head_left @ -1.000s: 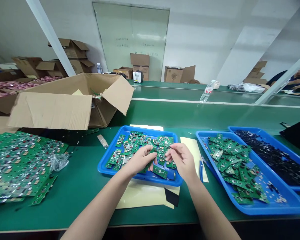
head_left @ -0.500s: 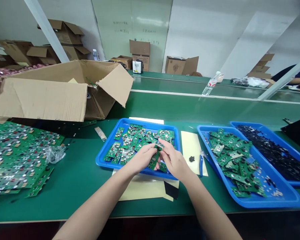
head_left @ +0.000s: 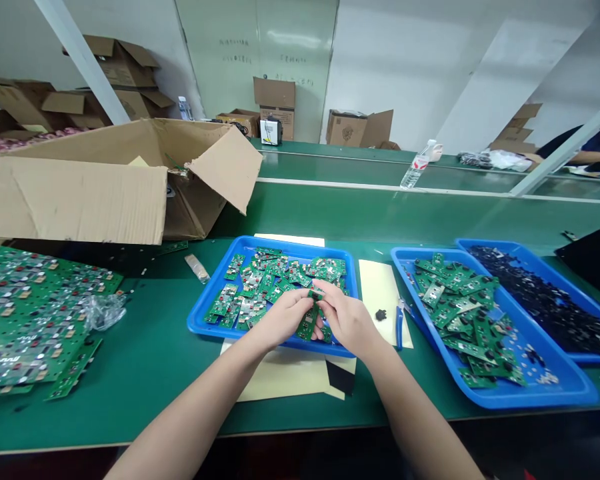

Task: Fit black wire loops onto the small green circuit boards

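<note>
Over the front of a blue tray, both hands meet at one narrow green circuit board. My left hand is closed on the board, thumb on top near its upper end. My right hand has its fingers pinched at that same upper end, where a dark part shows; the fingers hide how it sits. Many small green circuit boards with silver and red parts lie in the tray beneath. Cream paper with a black patch sticks out under the tray.
Right of the tray are blue-handled cutters and a small black clump on yellow paper. Beyond stand a blue tray of boards and one of black parts. Large board panels and an open carton occupy the left.
Both hands stay at the board over the tray, with only slight finger movement. The whole view has shifted a little, so the surroundings appear farther left.
</note>
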Demonstrator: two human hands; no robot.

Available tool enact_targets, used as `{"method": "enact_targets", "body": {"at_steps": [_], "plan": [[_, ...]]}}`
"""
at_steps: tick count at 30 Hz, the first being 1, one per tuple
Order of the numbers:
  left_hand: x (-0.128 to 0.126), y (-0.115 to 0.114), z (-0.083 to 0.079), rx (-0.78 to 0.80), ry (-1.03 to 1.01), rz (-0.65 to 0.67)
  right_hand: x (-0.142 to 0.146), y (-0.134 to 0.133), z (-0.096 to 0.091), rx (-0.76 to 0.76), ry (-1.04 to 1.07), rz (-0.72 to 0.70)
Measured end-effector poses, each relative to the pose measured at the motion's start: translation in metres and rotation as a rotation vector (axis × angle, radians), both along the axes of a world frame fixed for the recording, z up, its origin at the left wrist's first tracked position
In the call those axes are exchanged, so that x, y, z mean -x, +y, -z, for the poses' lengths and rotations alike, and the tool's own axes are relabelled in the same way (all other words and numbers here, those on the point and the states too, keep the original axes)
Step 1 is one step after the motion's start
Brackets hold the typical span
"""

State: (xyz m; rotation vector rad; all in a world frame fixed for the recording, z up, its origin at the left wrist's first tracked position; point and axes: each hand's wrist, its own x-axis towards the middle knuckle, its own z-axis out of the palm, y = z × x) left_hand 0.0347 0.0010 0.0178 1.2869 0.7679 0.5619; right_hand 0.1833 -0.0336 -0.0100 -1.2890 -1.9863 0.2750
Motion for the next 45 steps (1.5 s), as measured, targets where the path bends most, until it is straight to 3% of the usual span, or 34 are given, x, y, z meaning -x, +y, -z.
{"method": "enact_targets", "body": {"at_steps": [14, 23, 36, 42, 45], "plan": [[-0.003, -0.005, -0.004, -0.131, -0.014, 0.017, 0.002, -0.001, -0.002, 0.012, 0.012, -0.017], [-0.005, -0.006, 0.008, -0.243, 0.071, -0.078, 0.004, -0.001, -0.003, -0.009, 0.000, 0.077], [-0.006, -0.008, 0.010, -0.368, 0.106, -0.160, 0.007, -0.011, -0.009, 0.145, 0.297, 0.146], [-0.004, -0.009, 0.009, -0.462, 0.129, -0.327, 0.006, -0.014, -0.015, 0.237, 0.481, 0.149], [0.001, -0.010, 0.004, -0.509, 0.064, -0.395, 0.001, -0.018, -0.018, 0.330, 0.633, 0.053]]}}
